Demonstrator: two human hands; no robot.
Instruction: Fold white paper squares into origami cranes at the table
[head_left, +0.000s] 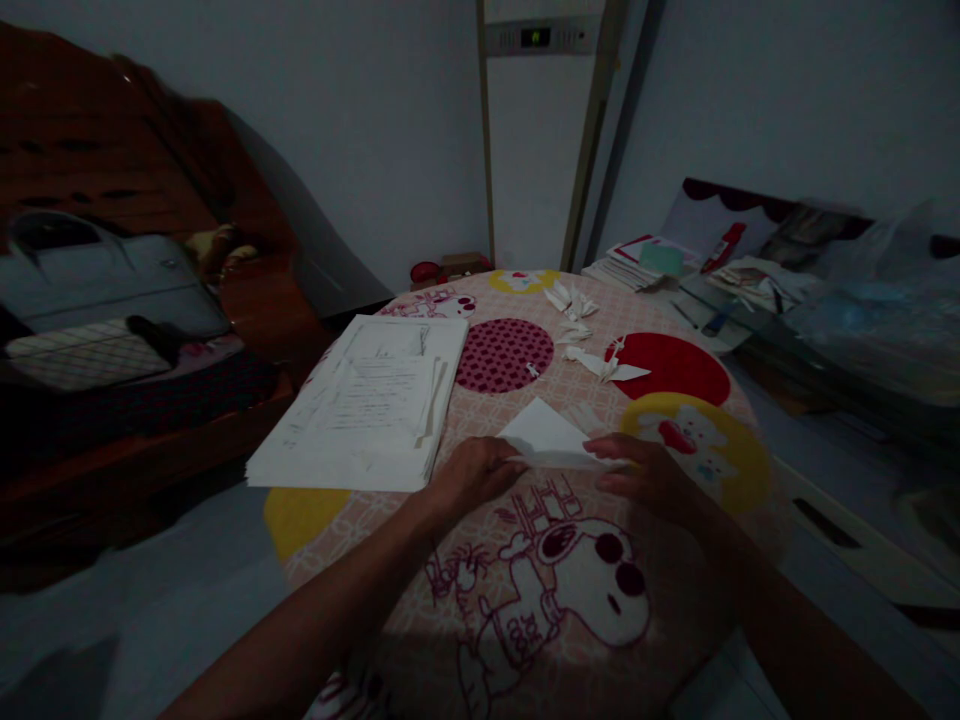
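Observation:
A white sheet of paper (pixel 547 436), folded into a triangle with its point away from me, is held just over the patterned tablecloth (pixel 420 620). My left hand (pixel 480 470) pinches its left corner between thumb and fingers. At the opposite corner, my right hand (pixel 637 470) grips the paper with its fingers closed. Beyond it, a folded paper crane (pixel 606 366) lies on the cloth, with more folded white paper pieces (pixel 571 302) behind. To the left of the hands rests a thick stack of printed paper (pixel 360 400).
A brown wooden bench (pixel 255 290) with a light handbag (pixel 112 275) stands on the left. Behind the round table is a tall white air conditioner (pixel 536 150). On the right, a glass side table (pixel 862 350) carries papers, a red item (pixel 724 246) and a clear plastic bag (pixel 885 290).

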